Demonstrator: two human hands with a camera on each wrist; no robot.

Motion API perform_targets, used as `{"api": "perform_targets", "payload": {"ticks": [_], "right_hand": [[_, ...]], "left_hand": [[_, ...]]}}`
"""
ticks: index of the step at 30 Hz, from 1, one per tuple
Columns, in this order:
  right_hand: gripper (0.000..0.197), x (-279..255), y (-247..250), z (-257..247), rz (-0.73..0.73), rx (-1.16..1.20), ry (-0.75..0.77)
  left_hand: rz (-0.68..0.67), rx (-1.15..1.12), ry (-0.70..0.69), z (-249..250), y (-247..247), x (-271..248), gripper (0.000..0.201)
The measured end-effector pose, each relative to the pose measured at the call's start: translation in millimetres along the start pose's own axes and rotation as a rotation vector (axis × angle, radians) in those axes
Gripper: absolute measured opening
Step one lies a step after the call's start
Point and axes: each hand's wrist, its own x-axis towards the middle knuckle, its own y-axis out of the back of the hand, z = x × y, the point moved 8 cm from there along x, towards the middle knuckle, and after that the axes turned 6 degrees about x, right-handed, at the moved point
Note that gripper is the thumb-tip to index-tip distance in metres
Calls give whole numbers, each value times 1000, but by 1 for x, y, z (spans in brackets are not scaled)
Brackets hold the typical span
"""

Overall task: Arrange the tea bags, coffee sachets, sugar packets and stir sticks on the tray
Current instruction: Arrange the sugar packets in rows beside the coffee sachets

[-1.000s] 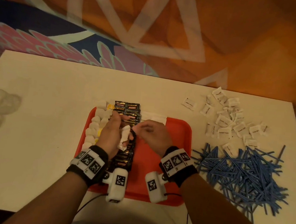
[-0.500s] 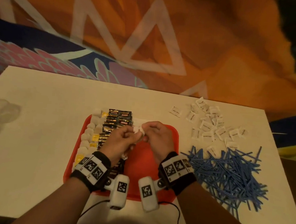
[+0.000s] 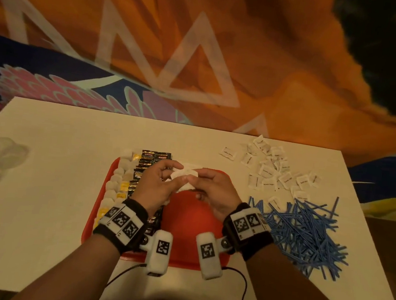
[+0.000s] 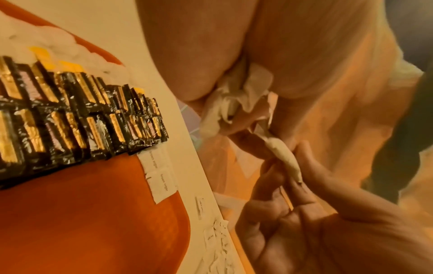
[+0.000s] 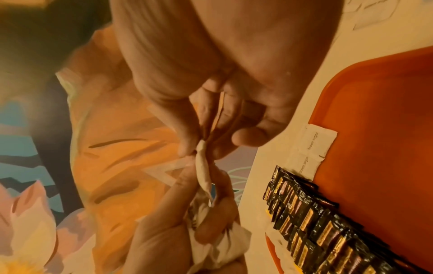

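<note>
Both of our hands are working above the far end of the red tray (image 3: 185, 221). Our left hand (image 3: 157, 184) is clutching a crumpled bunch of white sugar packets (image 5: 218, 246) in its curled fingers, and our right hand (image 3: 214, 192) is pinching one sugar packet (image 4: 284, 157) between thumb and fingertips, the packet meeting the left hand's fingers so that both are touching it.

On the tray, along its left side, we are seeing a column of white tea bags (image 3: 116, 180) with yellow tags, and just beside it two rows of black and gold coffee sachets (image 4: 70, 120). Two brown sugar packets (image 5: 314, 150) are lying flat at the tray's far edge, next to the sachets.

On the white desk (image 3: 43, 183) to the right of the tray, more loose sugar packets (image 3: 272, 171) are lying scattered, with a heap of blue stir sticks (image 3: 303, 230) nearer to us.
</note>
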Motion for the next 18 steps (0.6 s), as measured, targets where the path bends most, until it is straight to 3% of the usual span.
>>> {"api": "perform_targets", "payload": {"ticks": [2, 5, 9, 14, 18], "right_hand": [[3, -2, 4, 1, 54, 55, -28], [13, -2, 12, 7, 148, 145, -58], [4, -7, 20, 2, 252, 214, 59], [25, -12, 11, 0, 92, 110, 68], [28, -13, 6, -12, 97, -68, 226]], "left_hand": [[2, 15, -10, 1, 1, 0, 28], [21, 60, -32, 3, 2, -1, 31], [4, 104, -72, 6, 0, 0, 33], [-14, 134, -145, 14, -1, -4, 27], [12, 126, -154, 10, 1, -5, 18]]}}
